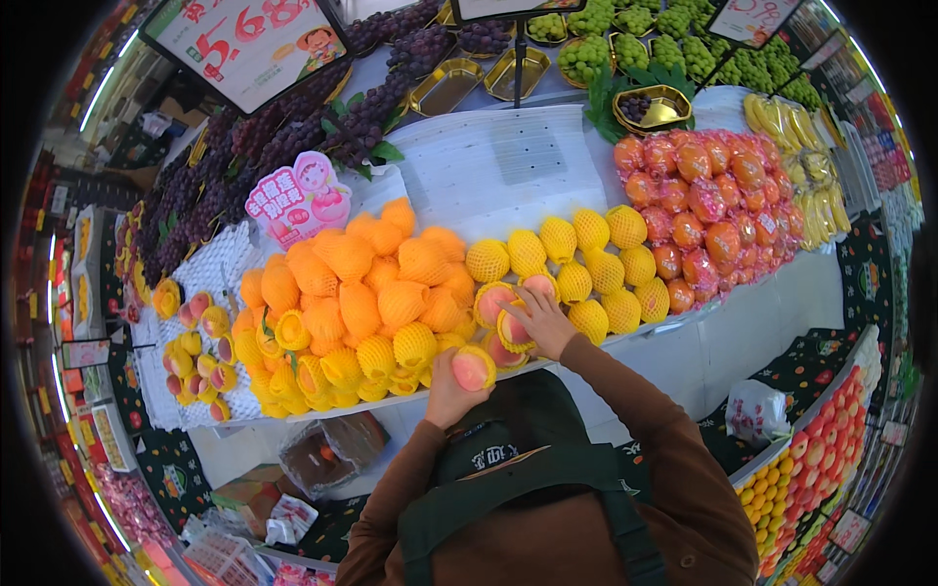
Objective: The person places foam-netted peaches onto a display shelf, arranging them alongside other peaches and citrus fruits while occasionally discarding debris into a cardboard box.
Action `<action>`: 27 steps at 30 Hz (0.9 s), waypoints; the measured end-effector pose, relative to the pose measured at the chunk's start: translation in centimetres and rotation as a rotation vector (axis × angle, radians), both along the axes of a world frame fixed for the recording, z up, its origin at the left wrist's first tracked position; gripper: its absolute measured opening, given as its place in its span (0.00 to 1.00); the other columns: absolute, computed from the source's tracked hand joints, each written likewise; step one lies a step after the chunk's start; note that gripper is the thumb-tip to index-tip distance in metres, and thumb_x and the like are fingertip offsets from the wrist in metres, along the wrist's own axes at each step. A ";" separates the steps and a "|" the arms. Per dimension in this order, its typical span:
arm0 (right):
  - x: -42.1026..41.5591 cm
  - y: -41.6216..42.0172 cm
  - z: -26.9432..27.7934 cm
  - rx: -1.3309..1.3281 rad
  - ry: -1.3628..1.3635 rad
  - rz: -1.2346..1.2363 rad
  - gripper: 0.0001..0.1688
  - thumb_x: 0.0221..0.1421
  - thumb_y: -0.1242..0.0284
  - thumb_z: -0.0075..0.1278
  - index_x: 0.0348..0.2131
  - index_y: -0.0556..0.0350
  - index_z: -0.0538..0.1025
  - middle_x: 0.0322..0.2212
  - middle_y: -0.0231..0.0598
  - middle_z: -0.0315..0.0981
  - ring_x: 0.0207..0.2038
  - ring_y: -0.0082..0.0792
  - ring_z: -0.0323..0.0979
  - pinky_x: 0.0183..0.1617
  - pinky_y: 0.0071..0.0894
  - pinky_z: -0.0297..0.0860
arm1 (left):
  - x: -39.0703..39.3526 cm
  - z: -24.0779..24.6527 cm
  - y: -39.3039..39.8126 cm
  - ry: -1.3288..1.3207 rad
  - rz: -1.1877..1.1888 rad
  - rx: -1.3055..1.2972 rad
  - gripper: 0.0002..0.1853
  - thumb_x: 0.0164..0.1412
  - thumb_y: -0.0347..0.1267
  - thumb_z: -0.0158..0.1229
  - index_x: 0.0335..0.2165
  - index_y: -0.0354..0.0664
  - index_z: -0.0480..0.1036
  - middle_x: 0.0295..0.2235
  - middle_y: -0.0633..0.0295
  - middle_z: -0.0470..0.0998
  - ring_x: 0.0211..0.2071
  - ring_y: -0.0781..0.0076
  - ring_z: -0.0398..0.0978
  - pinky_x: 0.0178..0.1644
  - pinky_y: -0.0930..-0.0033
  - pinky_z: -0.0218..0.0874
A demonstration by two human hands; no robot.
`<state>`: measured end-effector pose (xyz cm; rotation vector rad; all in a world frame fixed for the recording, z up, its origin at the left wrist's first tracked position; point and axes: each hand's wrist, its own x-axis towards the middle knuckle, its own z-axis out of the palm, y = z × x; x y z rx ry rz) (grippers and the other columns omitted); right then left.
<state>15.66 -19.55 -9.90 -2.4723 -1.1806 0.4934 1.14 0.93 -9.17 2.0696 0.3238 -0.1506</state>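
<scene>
My left hand (451, 388) holds a pink peach (473, 368) with a yellow foam net behind it, at the stand's front edge. My right hand (548, 322) rests with spread fingers over several netted peaches. Under its lower finger lies one peach (516, 328), and another peach (541, 285) touches its upper fingertips. Whether it grips either is unclear. Left of the hands rises a heap of fruit in orange foam nets (348, 256), with yellow-netted fruit (414, 344) along its front. More yellow-netted fruit (605, 271) stands in rows to the right.
Plastic-wrapped orange fruit (692, 161) is piled at the right, beside bananas (788, 124). Dark grapes (242, 154) and green grapes (586, 58) lie behind. A price sign (249, 51) and a pink cutout sign (300, 198) stand upright. Below sit a plastic-lined box (330, 450) and a white bag (756, 410).
</scene>
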 end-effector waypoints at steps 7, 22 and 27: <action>3.1 -1.9 -1.4 0.224 0.285 -0.199 0.59 0.27 0.70 0.66 0.59 0.50 0.54 0.51 0.52 0.55 0.55 0.53 0.54 0.60 0.44 0.55 | 4.0 1.6 -3.9 0.139 -0.092 0.216 0.43 0.33 0.34 0.69 0.51 0.42 0.58 0.47 0.46 0.60 0.49 0.43 0.60 0.50 0.54 0.60; 8.5 1.1 -3.8 0.301 0.274 -0.190 0.57 0.31 0.72 0.64 0.60 0.46 0.54 0.54 0.49 0.53 0.57 0.53 0.52 0.60 0.43 0.56 | 8.8 -2.8 -9.2 0.078 -0.180 0.442 0.47 0.32 0.29 0.69 0.54 0.39 0.57 0.48 0.45 0.59 0.52 0.46 0.58 0.52 0.59 0.58; 9.3 1.5 -2.9 0.219 0.358 -0.024 0.56 0.35 0.71 0.64 0.61 0.46 0.53 0.55 0.50 0.50 0.58 0.54 0.50 0.61 0.43 0.54 | 7.7 -3.6 -8.6 -0.022 -0.132 0.414 0.46 0.32 0.30 0.70 0.52 0.36 0.57 0.47 0.44 0.60 0.51 0.45 0.59 0.52 0.57 0.58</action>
